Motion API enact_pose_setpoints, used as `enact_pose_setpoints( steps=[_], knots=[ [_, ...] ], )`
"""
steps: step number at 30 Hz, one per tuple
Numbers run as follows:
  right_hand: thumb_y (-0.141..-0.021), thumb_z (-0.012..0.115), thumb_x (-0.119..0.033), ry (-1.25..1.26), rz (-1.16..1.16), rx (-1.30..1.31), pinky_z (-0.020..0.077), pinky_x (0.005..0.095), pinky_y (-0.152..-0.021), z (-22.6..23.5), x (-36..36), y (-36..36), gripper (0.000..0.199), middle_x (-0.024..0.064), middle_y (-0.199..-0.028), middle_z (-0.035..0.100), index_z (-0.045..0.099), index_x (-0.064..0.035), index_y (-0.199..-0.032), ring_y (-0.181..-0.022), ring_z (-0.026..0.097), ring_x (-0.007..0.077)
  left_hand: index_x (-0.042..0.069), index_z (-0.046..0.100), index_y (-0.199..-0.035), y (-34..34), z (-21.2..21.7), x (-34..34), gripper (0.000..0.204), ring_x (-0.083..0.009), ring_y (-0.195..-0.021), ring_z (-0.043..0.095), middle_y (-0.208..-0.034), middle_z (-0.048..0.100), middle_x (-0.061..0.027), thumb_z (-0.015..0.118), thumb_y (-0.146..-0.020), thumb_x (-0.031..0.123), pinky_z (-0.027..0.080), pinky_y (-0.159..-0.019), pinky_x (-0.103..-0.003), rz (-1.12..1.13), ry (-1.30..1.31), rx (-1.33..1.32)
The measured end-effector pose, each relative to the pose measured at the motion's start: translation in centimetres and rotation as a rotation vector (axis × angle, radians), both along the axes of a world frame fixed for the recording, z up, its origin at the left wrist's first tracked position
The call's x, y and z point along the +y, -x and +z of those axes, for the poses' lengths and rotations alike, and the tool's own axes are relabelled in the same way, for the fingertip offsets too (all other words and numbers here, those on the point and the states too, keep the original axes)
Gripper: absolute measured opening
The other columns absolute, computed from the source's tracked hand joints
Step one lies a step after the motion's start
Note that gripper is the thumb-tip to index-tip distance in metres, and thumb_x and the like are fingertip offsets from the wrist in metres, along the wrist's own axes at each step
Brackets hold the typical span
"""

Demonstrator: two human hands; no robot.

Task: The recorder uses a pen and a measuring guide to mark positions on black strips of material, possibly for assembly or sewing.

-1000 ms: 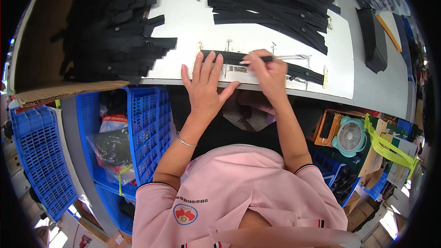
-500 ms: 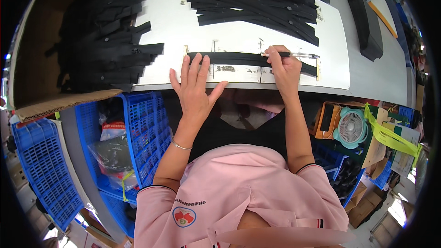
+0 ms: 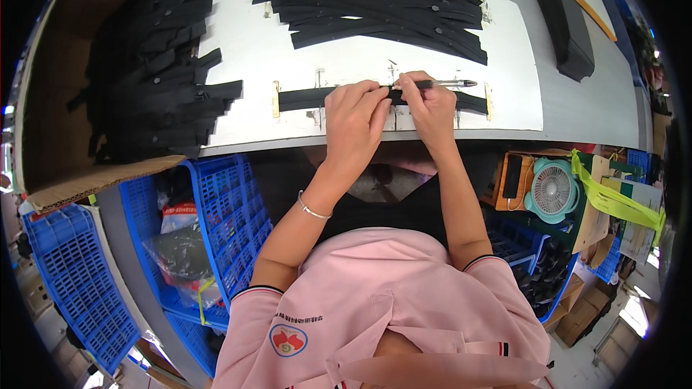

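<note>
- At ten o'clock in the view, a heap of black strips [image 3: 155, 75] is being held in by the wall of a cardboard box [image 3: 54, 94].
- Toward half past eight, a blue crate [image 3: 229, 205] is standing below the table edge.
- From eleven o'clock round to two, a single black strip [image 3: 303, 99] is being kept lengthwise on a white board [image 3: 508, 101], between two yellowish marks.
- At twelve o'clock, the strip's middle is being covered by the left hand [image 3: 353, 117], its fingers bent and lying close together; whether the strip is being pinched cannot be told.
- Farther out at twelve, a pile of black strips [image 3: 382, 11] is being left loosely overlapped.
- Toward two o'clock, a pen [image 3: 445, 83] is being pinched between thumb and fingers of the right hand [image 3: 432, 109], its tip being held at the strip's upper edge.
- At three o'clock, a turquoise fan [image 3: 553, 191] is being seen.
</note>
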State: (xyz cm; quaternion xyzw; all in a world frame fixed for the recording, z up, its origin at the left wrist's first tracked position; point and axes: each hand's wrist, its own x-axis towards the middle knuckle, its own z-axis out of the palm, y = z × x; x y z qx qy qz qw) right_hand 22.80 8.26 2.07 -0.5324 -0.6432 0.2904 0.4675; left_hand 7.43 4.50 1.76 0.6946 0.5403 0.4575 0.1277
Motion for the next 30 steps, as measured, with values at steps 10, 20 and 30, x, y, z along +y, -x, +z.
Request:
enact_pose_setpoints(
  steps=[10, 20, 30],
  knots=[
    [-0.093, 0.069, -0.008, -0.034, 0.099, 0.068, 0.0456, 0.0279, -0.052, -0.3, 0.7, -0.8, 0.02, 0.0074, -0.072, 0.073, 0.069, 0.0078, -0.081, -0.055, 0.063, 0.0131, 0.007, 0.077, -0.096, -0.7, -0.2, 1.5, 0.015, -0.0234, -0.099, 0.063, -0.103, 0.07, -0.0034, 0.079, -0.081, 0.007, 0.043, -0.089, -0.037, 0.042, -0.007, 0.033],
    [-0.09, 0.071, -0.021, -0.171, 0.065, -0.069, 0.0483, 0.0376, -0.052, -1.2, -0.1, -0.7, 0.025, 0.0155, -0.066, 0.066, 0.071, -0.0008, -0.076, -0.055, 0.064, 0.0304, 0.008, 0.076, -0.098, -0.2, -0.5, 0.4, 0.016, -0.0278, -0.102, 0.063, -0.106, 0.069, -0.0059, 0.078, -0.083, 0.006, 0.044, -0.092, -0.041, 0.03, 0.034, 0.12],
    [-0.089, 0.074, -0.009, -0.454, -0.387, -0.582, 0.0512, 0.0381, -0.091, 0.2, -5.3, -7.5, 0.038, 0.0085, -0.112, 0.076, 0.067, -0.0061, -0.126, -0.104, 0.073, 0.0243, 0.006, 0.076, -0.097, -0.9, 0.2, 1.0, 0.012, -0.0276, -0.099, 0.062, -0.105, 0.07, -0.0072, 0.077, -0.085, 0.007, 0.043, -0.091, -0.04, 0.021, -0.009, 0.117]
  ],
)
